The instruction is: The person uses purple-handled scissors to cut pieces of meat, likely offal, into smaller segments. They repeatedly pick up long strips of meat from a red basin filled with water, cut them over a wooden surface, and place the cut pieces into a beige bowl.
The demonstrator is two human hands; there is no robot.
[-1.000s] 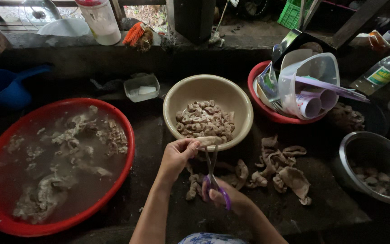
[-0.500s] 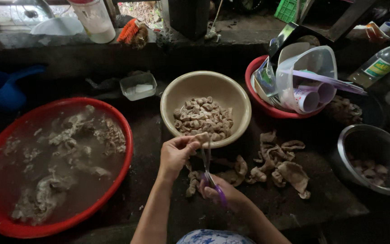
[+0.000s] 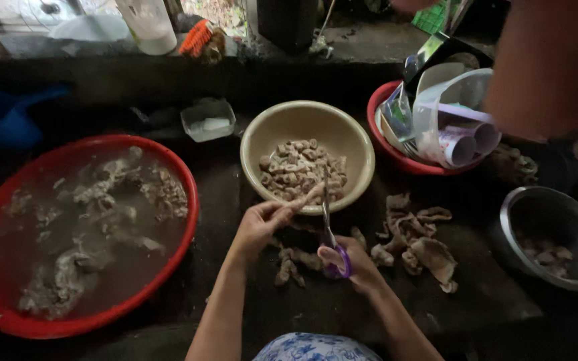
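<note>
Looks like a rough home kitchen or back-of-house food prep spot. There's a dark, wet stone counter point(image 3: 235, 194) with a big red basin point(image 3: 188, 194) of offal soaking in water at its left edge, a beige bowl point(image 3: 356, 144) of cut pieces mid-counter, a steel bowl point(image 3: 510, 227) at the right edge, and a red tub point(image 3: 382, 137) stuffed with plastic containers.

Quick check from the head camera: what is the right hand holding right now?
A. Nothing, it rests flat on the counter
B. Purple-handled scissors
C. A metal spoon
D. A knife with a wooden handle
B. The right hand has its fingers through the purple loops of the scissors, whose blades point up towards the strip of meat that the left hand pinches at the rim of the beige bowl.
</note>
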